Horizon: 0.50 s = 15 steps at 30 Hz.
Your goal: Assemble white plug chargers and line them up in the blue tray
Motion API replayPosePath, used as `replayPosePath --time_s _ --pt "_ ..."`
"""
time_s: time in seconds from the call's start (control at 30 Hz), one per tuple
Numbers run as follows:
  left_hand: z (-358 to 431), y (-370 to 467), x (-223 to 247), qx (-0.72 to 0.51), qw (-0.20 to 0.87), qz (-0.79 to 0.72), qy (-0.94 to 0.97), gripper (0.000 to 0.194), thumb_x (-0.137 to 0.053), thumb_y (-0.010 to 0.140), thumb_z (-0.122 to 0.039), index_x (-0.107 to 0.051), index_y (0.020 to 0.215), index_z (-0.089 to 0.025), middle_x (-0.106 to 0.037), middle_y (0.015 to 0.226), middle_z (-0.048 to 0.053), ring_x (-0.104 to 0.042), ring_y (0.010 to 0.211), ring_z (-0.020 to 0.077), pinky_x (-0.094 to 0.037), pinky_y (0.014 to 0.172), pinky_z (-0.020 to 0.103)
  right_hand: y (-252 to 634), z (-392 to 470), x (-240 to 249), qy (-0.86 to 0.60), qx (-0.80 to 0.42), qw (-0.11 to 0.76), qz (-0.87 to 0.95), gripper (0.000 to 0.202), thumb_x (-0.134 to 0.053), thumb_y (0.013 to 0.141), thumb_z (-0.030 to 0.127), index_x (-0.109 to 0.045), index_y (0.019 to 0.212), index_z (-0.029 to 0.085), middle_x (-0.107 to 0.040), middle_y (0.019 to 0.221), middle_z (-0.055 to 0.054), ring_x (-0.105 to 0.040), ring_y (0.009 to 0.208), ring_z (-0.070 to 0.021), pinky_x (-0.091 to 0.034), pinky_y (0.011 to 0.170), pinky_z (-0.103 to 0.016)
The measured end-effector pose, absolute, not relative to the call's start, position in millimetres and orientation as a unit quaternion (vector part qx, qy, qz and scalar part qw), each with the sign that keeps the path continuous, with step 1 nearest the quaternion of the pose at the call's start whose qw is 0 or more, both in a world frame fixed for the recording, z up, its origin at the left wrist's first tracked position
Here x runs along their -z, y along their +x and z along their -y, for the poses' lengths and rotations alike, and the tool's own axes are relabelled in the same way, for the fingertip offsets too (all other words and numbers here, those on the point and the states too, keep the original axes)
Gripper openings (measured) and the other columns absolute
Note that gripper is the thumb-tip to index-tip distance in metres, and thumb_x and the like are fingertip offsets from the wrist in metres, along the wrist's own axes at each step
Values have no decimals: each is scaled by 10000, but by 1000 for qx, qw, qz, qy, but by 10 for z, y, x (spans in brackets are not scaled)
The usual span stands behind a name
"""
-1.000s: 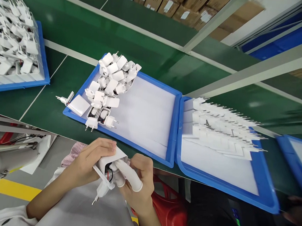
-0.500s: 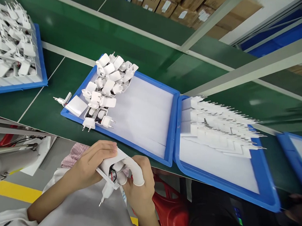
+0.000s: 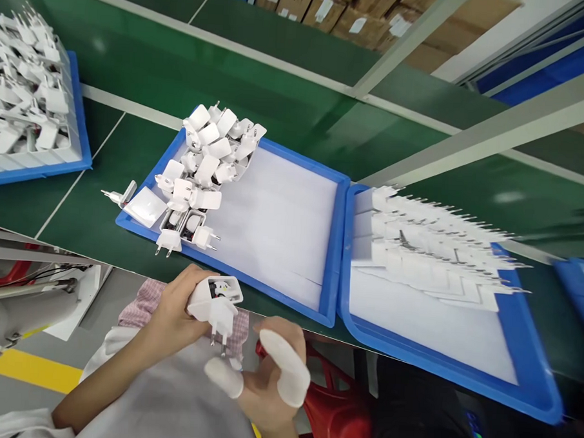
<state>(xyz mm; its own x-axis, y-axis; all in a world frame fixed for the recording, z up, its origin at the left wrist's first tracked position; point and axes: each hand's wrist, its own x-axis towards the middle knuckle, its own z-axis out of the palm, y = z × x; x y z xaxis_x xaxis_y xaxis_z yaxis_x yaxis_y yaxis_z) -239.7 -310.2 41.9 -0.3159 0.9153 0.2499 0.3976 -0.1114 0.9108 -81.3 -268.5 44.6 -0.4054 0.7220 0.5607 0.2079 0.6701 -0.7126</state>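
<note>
Fingers (image 3: 207, 281) of left hand (image 3: 174, 307) clasp glossy boxy charger (image 3: 215, 299).

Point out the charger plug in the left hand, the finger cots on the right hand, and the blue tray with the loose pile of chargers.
charger plug (image 3: 215, 299), head view, on its white body above the two pins.
finger cots (image 3: 285, 367), head view, on the larger white cot.
blue tray (image 3: 332, 246), head view, on its right rim.

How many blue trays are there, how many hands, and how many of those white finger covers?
Blue trays: 4, namely far left, middle, right, and an edge at far right.
Hands: 2, the left hand holding a white charger, and the right hand.
White finger covers: 2.
Total: 8.
</note>
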Motion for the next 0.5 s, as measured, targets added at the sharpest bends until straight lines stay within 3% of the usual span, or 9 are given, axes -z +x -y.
replayPosePath --time_s 0.13,0.3,0.37,0.5 --pt "3094 -2267 -270 -530 144 -621 559 378 -635 846 -132 -552 1209 -195 -643 975 60 -624 842 208 -531 700 305 -1003 2913 -392 -389 -293 477 731 466 -764 770 473 -531 1108 253 -505 913 -24 -539 765 -208 -489 618 -382" --pt "3126 -2206 -195 -514 61 -602 608 408 -557 892 -94 -505 1288 -176 -638 1060 114 -609 930 241 -544 772 364 -1108 2950 -458 -450 -352 503 649 527 -746 781 189 -462 1203 329 -509 993 -18 -551 818 -175 -518 630 -321" --pt "3144 -2240 -240 -513 96 -599 607 415 -583 880 -80 -512 1272 -197 -644 1038 96 -611 923 231 -541 765 347 -1023 2893 -533 -434 -410 467 652 490 -689 814 138 -463 1207 323 -526 1016 -20 -588 820 -152 -545 633 -288" --pt "3212 -2346 -381 -504 283 -573 581 391 -661 889 -209 -502 1244 -246 -616 951 43 -607 815 199 -521 666 292 -783 2763 -622 -389 -499 399 663 504 -659 856 150 -446 1277 330 -577 1075 -46 -651 888 -169 -589 677 -297"
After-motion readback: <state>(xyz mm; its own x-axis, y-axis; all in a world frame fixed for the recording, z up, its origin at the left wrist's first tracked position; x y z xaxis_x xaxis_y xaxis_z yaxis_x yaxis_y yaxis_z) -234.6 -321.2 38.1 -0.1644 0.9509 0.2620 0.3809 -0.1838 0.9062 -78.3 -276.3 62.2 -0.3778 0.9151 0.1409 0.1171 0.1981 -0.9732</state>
